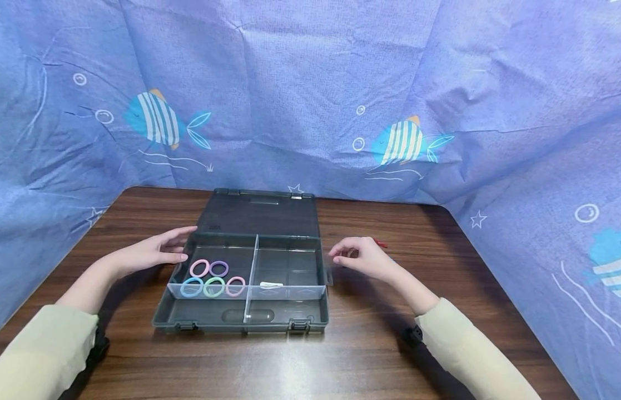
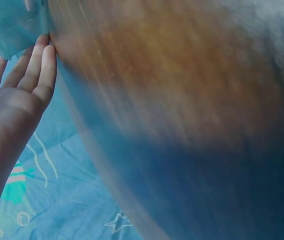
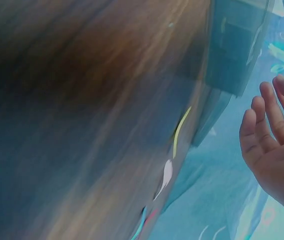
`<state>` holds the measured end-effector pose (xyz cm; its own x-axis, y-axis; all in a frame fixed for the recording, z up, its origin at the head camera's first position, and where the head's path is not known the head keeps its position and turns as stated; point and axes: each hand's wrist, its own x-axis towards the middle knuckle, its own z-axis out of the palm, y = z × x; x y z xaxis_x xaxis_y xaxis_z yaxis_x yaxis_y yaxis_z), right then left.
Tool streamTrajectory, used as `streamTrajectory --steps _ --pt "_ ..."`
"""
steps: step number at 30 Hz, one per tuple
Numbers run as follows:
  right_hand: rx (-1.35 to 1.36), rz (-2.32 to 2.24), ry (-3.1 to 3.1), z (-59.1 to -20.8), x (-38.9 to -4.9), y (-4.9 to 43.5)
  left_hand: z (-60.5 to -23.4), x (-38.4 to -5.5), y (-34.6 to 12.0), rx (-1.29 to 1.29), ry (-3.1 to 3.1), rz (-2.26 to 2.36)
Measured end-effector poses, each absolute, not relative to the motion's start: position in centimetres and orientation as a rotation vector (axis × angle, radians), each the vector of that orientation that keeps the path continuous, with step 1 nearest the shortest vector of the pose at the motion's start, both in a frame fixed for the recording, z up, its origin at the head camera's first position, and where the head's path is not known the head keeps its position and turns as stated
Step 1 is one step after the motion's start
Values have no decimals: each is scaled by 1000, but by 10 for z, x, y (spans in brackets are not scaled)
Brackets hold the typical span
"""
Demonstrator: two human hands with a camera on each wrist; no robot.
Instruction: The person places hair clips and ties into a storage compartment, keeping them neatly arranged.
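A dark translucent divided storage box (image 1: 240, 320) lies with its lid (image 1: 260, 214) folded back. Several pastel hair ties in pink, purple, blue and green, including a purple one (image 1: 219, 261), lie towards its left side. My left hand (image 1: 149, 251) is at the left wall, thumb by the rim and fingers stretched along the outside; in the left wrist view the fingertips (image 2: 48, 52) meet the box. Just off the right wall, my right hand (image 1: 366, 257) hovers with loosely bent fingers and nothing between them. The right wrist view shows its palm (image 3: 277, 160) bare.
Clear dividers (image 1: 285, 292) split the box. A white label (image 1: 271, 285) lies in the right compartment. Beyond my right hand, a red item (image 1: 380, 243) lies on the wooden table (image 1: 215, 366); the right wrist view shows yellow (image 3: 181, 131) and white strips (image 3: 166, 175) there. A blue fish-print cloth (image 1: 310, 100) hangs behind.
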<state>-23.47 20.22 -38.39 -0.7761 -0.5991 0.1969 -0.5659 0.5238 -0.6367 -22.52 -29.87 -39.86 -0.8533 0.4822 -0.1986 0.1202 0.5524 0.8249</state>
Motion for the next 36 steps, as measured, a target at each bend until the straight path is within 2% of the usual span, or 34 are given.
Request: streamTrajectory --steps 19,28,36 --pt "-1082 -1014 2835 -410 -254 239 -397 -225 -298 513 2410 1185" --pt "-1175 -880 2812 -411 -263 240 -397 -226 -299 506 2406 1176" --pt "-1120 -749 2789 -411 -268 236 -397 -227 -300 496 2395 1186"
